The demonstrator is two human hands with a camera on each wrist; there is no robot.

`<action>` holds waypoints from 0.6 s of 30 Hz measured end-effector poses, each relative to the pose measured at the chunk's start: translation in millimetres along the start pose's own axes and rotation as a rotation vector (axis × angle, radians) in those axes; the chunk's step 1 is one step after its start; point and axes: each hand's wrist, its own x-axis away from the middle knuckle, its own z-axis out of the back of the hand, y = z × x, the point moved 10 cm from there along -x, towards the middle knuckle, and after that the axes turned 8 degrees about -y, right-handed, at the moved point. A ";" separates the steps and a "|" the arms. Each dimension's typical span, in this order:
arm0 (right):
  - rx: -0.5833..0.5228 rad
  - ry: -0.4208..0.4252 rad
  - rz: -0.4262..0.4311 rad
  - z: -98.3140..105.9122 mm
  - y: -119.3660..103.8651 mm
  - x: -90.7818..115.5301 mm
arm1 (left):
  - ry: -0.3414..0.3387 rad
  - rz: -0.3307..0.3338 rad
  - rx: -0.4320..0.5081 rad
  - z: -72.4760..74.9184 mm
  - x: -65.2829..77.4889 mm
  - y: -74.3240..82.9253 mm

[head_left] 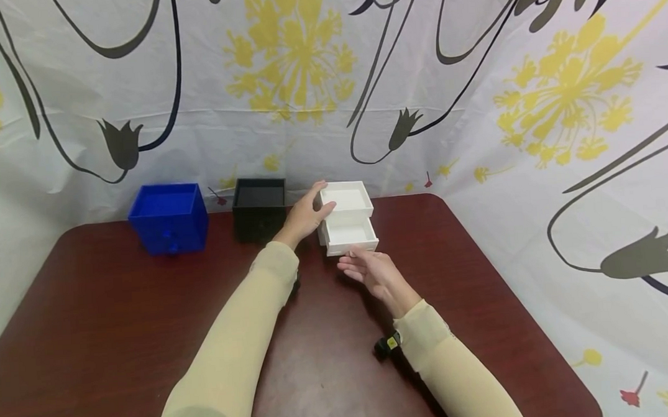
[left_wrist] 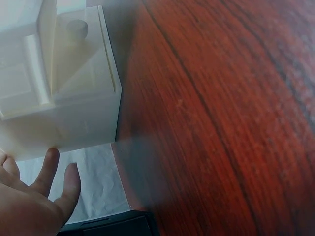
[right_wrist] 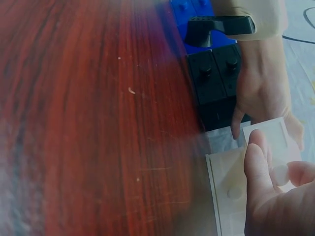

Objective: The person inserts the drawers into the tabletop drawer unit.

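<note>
A small white drawer box (head_left: pixel 361 195) stands near the table's back edge, its upper drawer (head_left: pixel 350 232) pulled out toward the front. My left hand (head_left: pixel 303 217) rests against the box's left side, thumb and forefinger at the top rim, the other fingers (left_wrist: pixel 47 169) straight beside the wall. At the drawer front is my right hand (head_left: pixel 377 272). Its thumb and fingers pinch the round white knob (right_wrist: pixel 280 174) of that drawer. A second knob (right_wrist: pixel 235 191) shows on the lower drawer, which sits flush in the box. The pulled-out drawer looks bare inside.
Left of the white box stands a black drawer box (head_left: pixel 259 208), close to my left forearm. Farther left is a blue drawer box (head_left: pixel 169 219). A patterned cloth (head_left: pixel 309 147) hangs behind the dark red wooden table (head_left: pixel 120 317).
</note>
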 end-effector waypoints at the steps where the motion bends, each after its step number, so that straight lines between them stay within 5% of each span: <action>1: 0.003 0.000 0.002 0.1 -0.1 -0.2 | 0.000 0.001 -0.003 0.1 0.1 0.2; 18: 0.002 -0.003 0.009 -0.7 -1.6 -2.0 | -0.007 0.001 -0.009 0.1 1.2 -0.1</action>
